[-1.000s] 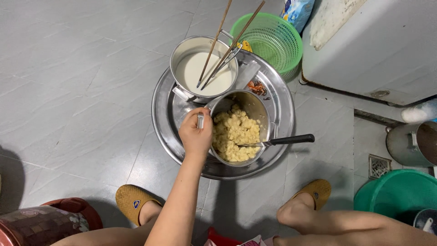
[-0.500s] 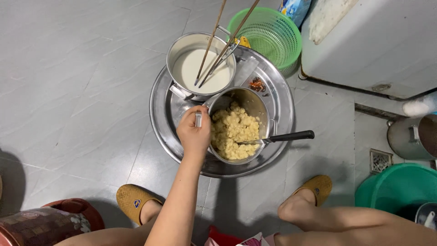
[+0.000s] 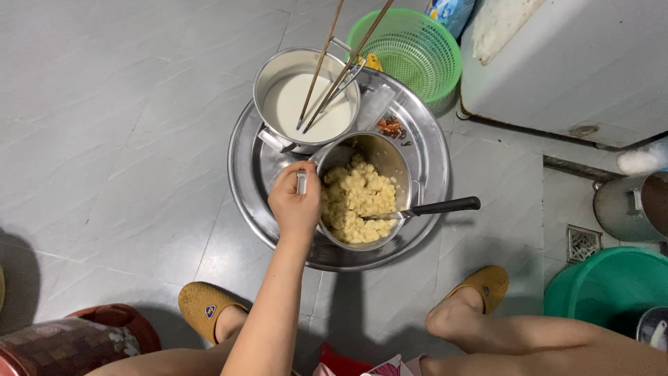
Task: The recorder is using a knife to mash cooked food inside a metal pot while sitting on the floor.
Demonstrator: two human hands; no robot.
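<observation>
The left hand [image 3: 295, 203] stays clenched on the handle of the steel pot [image 3: 362, 189] of yellow mash at frame centre, unmoved on the round tray [image 3: 240, 167]. 2 chopsticks [image 3: 327, 63] lean in the batter pot [image 3: 306, 97] above.

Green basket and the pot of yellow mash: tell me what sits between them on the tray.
In the head view, between the green basket and the mash pot lie a clear lidded container and reddish scraps on the steel tray.
</observation>
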